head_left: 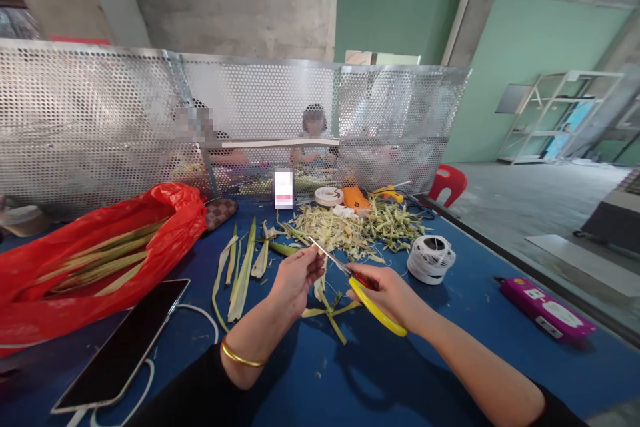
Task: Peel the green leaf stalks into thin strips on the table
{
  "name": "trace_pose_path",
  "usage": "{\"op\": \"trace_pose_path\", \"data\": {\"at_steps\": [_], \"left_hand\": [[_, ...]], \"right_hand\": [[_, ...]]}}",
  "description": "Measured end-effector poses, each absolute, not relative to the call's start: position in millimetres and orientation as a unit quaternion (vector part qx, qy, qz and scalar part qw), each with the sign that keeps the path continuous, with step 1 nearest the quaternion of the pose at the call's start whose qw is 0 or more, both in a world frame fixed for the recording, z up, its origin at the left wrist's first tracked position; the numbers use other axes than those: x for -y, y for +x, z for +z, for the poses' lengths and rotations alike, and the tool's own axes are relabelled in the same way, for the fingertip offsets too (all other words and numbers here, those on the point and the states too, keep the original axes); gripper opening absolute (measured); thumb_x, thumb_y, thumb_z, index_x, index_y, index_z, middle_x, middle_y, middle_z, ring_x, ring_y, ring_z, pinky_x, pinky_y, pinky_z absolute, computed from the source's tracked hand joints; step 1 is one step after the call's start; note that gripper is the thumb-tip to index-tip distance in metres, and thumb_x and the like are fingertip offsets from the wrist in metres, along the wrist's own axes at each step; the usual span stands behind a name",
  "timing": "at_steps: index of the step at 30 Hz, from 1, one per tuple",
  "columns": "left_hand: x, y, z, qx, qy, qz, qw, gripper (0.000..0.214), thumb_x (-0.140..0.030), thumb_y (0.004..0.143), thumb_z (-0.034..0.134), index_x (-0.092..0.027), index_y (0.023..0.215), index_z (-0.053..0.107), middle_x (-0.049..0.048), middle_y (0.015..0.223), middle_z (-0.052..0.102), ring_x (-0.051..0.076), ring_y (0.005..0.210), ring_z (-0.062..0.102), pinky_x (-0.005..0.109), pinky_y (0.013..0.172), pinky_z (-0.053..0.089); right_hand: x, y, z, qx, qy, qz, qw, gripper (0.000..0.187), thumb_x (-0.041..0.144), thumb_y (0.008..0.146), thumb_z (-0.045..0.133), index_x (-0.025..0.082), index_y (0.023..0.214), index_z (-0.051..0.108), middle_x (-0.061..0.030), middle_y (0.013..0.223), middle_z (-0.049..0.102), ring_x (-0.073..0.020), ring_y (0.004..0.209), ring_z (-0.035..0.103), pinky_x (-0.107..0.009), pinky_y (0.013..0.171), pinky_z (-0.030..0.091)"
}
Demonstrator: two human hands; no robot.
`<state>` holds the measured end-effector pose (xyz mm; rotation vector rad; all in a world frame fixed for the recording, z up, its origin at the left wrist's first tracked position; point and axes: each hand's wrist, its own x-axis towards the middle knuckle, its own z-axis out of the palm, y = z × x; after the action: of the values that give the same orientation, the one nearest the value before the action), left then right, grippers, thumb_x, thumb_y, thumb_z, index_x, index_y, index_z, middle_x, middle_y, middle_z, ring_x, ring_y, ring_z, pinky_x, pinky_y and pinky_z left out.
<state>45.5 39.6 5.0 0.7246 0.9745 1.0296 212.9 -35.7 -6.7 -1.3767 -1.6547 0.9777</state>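
My left hand point(295, 277), closed in a pinch, grips a pale dried leaf strip. Below its fingers hangs a knotted piece point(330, 312) with strips sticking out several ways; whether it is all one with the pinched strip I cannot tell. In my right hand point(387, 290) is a pair of scissors point(376, 312) with yellow handles, its blades pointing left to the left fingertips. The blades look nearly closed. Long flat leaf strips point(243, 273) lie on the blue table left of my hands. Beyond them is a heap of leaf scraps point(333, 230).
A red plastic bag point(170, 203) holds more leaves at left. Near it lies a tablet point(125, 347) with a white cable. A white string roll point(431, 260) and a purple packet point(545, 307) are at right. A perforated metal screen point(260, 93) stands behind; people sit beyond it.
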Motion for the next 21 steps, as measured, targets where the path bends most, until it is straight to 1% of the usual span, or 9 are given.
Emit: {"op": "trace_pose_path", "data": {"at_steps": [2,4,7,10,12,14,16,18,21], "left_hand": [[-39,45,7,-0.44,0.335,0.461,0.694,0.009,-0.019,0.077,0.062,-0.012,0.072,0.064,0.0048,0.07,0.065,0.011,0.062,0.06,0.02,0.06,0.049],[-40,43,10,-0.447,0.344,0.465,0.683,0.009,-0.02,0.077,0.063,-0.013,0.072,0.063,0.0051,0.072,0.065,0.012,0.064,0.061,0.021,0.058,0.048],[-44,40,14,-0.463,0.356,0.484,0.652,0.011,-0.022,0.075,0.063,-0.013,0.07,0.06,0.0039,0.072,0.063,0.011,0.064,0.06,0.019,0.055,0.046],[-48,37,18,-0.468,0.371,0.5,0.627,0.013,-0.025,0.071,0.066,-0.014,0.071,0.059,0.0032,0.074,0.063,0.011,0.065,0.059,0.018,0.053,0.044],[-48,37,21,-0.464,0.395,0.499,0.616,0.018,-0.029,0.067,0.069,-0.014,0.071,0.059,0.0025,0.072,0.062,0.011,0.065,0.059,0.019,0.053,0.043],[-47,37,23,-0.459,0.441,0.48,0.604,0.024,-0.034,0.063,0.072,-0.015,0.069,0.06,0.0016,0.068,0.061,0.012,0.065,0.059,0.019,0.053,0.044],[-44,38,23,-0.451,0.49,0.447,0.597,0.028,-0.039,0.061,0.072,-0.016,0.066,0.059,0.001,0.064,0.06,0.014,0.065,0.059,0.02,0.054,0.044],[-43,38,23,-0.442,0.534,0.417,0.588,0.029,-0.043,0.061,0.071,-0.016,0.065,0.059,0.0015,0.064,0.06,0.015,0.067,0.06,0.021,0.055,0.044],[-42,39,20,-0.438,0.591,0.385,0.557,0.029,-0.045,0.065,0.068,-0.017,0.068,0.062,0.0034,0.068,0.064,0.017,0.07,0.061,0.023,0.058,0.045]], "right_hand": [[34,213,-6,0.643,-0.533,0.396,0.381,0.039,0.046,0.075,0.062,0.018,0.101,0.064,0.0037,0.063,0.051,-0.0114,0.058,0.047,-0.022,0.056,0.041],[33,215,-4,0.626,-0.537,0.407,0.392,0.043,0.05,0.073,0.064,0.018,0.102,0.062,0.0035,0.064,0.049,-0.0112,0.057,0.045,-0.022,0.055,0.039],[39,222,4,0.594,-0.552,0.424,0.403,0.057,0.056,0.069,0.064,0.019,0.111,0.056,0.002,0.069,0.05,-0.0112,0.056,0.042,-0.023,0.053,0.038],[60,236,17,0.57,-0.561,0.444,0.404,0.067,0.067,0.069,0.056,0.024,0.12,0.049,-0.0012,0.075,0.052,-0.011,0.051,0.037,-0.025,0.049,0.035],[79,249,26,0.571,-0.53,0.465,0.421,0.075,0.071,0.067,0.055,0.023,0.123,0.046,-0.0042,0.083,0.053,-0.012,0.055,0.041,-0.026,0.052,0.037],[101,263,30,0.541,-0.551,0.457,0.442,0.077,0.074,0.063,0.055,0.022,0.12,0.048,-0.0044,0.082,0.053,-0.0118,0.054,0.042,-0.027,0.051,0.038],[122,277,29,0.501,-0.593,0.459,0.432,0.074,0.074,0.063,0.056,0.022,0.116,0.051,-0.0043,0.079,0.054,-0.012,0.053,0.044,-0.026,0.047,0.038],[141,291,24,0.461,-0.632,0.477,0.4,0.069,0.07,0.065,0.058,0.022,0.115,0.051,-0.0026,0.074,0.053,-0.0117,0.051,0.046,-0.022,0.04,0.033],[164,307,13,0.39,-0.658,0.514,0.388,0.067,0.066,0.065,0.063,0.024,0.116,0.05,-0.0011,0.074,0.056,-0.0117,0.051,0.051,-0.022,0.041,0.036]]}}
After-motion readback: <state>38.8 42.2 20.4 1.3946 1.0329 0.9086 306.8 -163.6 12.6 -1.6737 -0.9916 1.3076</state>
